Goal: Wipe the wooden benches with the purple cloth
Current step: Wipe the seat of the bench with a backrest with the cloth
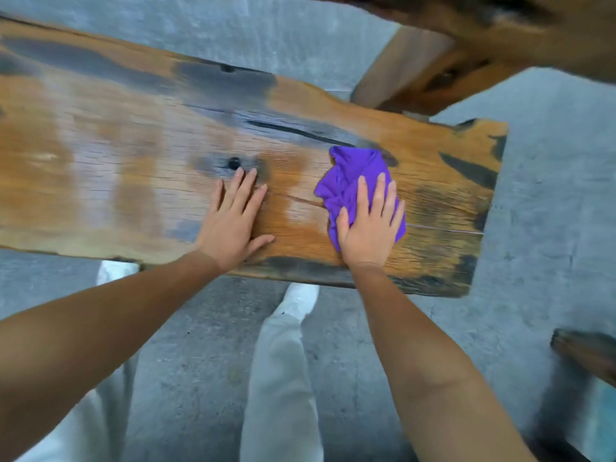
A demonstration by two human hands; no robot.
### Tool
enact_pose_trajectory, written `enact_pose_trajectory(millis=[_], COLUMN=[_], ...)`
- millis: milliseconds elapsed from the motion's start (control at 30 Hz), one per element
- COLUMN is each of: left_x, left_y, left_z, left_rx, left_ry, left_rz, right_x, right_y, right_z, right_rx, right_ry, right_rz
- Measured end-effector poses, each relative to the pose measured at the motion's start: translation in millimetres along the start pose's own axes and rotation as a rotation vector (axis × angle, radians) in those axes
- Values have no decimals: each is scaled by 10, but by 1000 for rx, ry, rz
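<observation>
A long, rough-edged slab of orange-brown wood with dark scorched patches, the bench surface, is seen from above, with pale sheen streaks across its left half. The left hand is laid flat on the wood near the front edge, its fingers straight and slightly spread, the tips just short of a small dark knot hole; nothing is held, and the hand appears to serve as a brace. Just to its right, apart from it, the crumpled purple cloth is pressed to the surface under the right hand, whose fingers lie straight and fanned over the fabric rather than curled round it. The step in hand is judged to be the wiping of the bench's right end. It would be done well if the palm were kept flat on the cloth, strokes were run along the grain, and the dark cracks and the far corner were covered. Further wooden pieces are glimpsed at top right and lower right, above a grey concrete floor.
</observation>
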State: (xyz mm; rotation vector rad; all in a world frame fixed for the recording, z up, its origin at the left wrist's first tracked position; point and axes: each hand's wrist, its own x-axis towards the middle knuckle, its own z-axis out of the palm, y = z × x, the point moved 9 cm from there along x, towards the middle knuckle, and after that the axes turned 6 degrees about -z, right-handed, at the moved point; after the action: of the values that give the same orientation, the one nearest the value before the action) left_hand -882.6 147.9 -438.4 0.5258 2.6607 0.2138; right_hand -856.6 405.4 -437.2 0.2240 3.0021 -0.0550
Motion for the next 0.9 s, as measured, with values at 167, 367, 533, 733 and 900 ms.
enact_pose_trajectory(millis=[167,367,533,733,900], left_x=[103,114,117,107,97], left_y=[503,553,542,548,499], left_z=[173,167,127,92,164], left_rx=[54,114,134,97,134], left_ry=[-53,-90,-132,-161,-157], left_rz=[-241,-277,-307,-319,-312], right_x=[-138,315,653,-188,-136], right_y=[1382,2217,1277,249,1877], right_z=[-4,-142,-175,29,7], right_rx=[11,118,120,137,95], right_ry=[-13,42,57,-94,-98], right_rz=[166,513,280,-356,35])
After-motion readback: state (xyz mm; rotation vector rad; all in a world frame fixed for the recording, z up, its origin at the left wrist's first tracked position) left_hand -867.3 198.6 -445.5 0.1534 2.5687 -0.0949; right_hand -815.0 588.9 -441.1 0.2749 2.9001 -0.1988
